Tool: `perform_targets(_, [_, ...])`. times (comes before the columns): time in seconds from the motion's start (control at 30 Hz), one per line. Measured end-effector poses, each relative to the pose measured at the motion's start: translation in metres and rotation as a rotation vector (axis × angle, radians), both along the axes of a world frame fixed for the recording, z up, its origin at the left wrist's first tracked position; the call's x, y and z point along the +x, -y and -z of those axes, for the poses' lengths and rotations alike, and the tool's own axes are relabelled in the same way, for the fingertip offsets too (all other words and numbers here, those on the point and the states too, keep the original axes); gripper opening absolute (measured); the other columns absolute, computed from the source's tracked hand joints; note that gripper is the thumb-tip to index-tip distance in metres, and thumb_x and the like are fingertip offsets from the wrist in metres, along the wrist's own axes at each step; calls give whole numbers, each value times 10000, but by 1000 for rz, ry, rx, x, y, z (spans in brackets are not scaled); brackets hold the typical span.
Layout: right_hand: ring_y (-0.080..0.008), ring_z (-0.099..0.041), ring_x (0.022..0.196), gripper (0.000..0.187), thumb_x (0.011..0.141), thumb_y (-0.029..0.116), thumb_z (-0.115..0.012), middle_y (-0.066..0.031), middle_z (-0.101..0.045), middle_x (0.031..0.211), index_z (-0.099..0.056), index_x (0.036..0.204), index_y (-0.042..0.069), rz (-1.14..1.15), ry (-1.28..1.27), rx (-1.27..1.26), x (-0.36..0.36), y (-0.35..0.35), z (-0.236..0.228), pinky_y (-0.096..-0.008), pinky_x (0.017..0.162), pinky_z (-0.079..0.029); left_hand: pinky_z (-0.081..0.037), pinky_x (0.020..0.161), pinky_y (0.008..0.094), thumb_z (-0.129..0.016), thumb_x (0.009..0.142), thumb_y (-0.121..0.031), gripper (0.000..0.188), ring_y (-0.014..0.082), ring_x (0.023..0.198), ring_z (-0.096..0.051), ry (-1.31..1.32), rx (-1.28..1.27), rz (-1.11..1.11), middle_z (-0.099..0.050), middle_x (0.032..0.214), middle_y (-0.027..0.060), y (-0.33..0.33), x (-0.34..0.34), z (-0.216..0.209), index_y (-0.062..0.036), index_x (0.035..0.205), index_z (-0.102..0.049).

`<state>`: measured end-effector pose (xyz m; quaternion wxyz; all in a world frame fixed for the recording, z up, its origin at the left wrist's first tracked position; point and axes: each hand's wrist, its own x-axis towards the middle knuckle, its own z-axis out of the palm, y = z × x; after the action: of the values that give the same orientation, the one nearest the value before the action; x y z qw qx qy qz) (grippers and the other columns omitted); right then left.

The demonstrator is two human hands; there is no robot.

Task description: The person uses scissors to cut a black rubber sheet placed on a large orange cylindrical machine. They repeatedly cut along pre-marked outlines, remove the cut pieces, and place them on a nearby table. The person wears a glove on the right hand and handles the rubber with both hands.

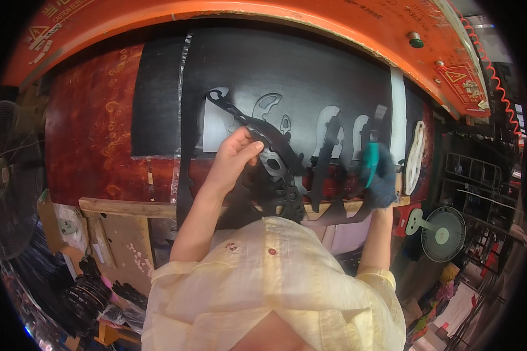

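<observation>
My bare left hand (pixel 238 152) is closed in a pinch on a black perforated sheet (pixel 272 164). The lifted sheet runs slantwise in front of me, with curved holes along it, and its lower part hangs over the bench's front edge. My right hand (pixel 382 184), in a dark blue-grey glove, is smeared by motion beside the sheet's right end. A teal piece (pixel 370 162) shows at this hand; whether it is a tool handle or part of the glove I cannot tell. Beyond the hands, curved pale-edged shapes (pixel 268 104) lie on the black work surface (pixel 310 64).
An orange machine beam (pixel 246 13) with a green button (pixel 416 40) spans the far side. An off-white holed plate (pixel 414 158) lies at the right. Wooden edging (pixel 129 207) runs along the bench front. A standing fan (pixel 443 234) is at the right, and a coiled red hose (pixel 498 76) hangs above.
</observation>
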<state>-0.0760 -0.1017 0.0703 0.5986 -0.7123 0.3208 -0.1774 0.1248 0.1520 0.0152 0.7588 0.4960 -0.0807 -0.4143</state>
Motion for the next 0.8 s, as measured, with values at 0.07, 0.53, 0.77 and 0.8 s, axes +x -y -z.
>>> perform_targets(0.07, [-163, -596, 866, 447, 774, 29, -681, -91, -610, 1036, -524, 1191, 63, -199, -56, 462, 28, -29, -13, -267, 672, -514, -349, 571, 179, -559, 896, -128, 126, 23, 634, -431, 4, 26, -39, -566, 803, -48, -2, -3, -4, -75, 1009, -567])
perform_targets(0.53, [-144, -607, 711, 516, 817, 241, -638, -116, -624, 915, -481, 1268, 45, -734, -592, 1160, 81, -38, 20, -216, 467, -450, -414, 672, 209, -501, 923, -93, 229, 28, 829, -515, -82, 43, -109, -598, 979, -22, -43, -14, -7, -67, 1149, -532])
perform_targets(0.77, [-154, -624, 752, 459, 875, 275, -575, -133, -621, 1021, -481, 1250, 27, -798, -471, 987, 78, -57, 31, -223, 496, -488, -486, 651, 225, -491, 937, -78, 254, 57, 846, -556, -126, 73, -85, -606, 1015, 30, -61, -11, -4, -7, 1180, -515])
perform_targets(0.8, [-149, -625, 772, 451, 882, 275, -569, -128, -616, 1043, -483, 1248, 25, -761, -485, 1040, 76, -63, 32, -219, 522, -496, -483, 629, 219, -502, 933, -75, 255, 57, 826, -555, -107, 84, -98, -606, 998, 30, -62, -10, -2, -7, 1179, -513])
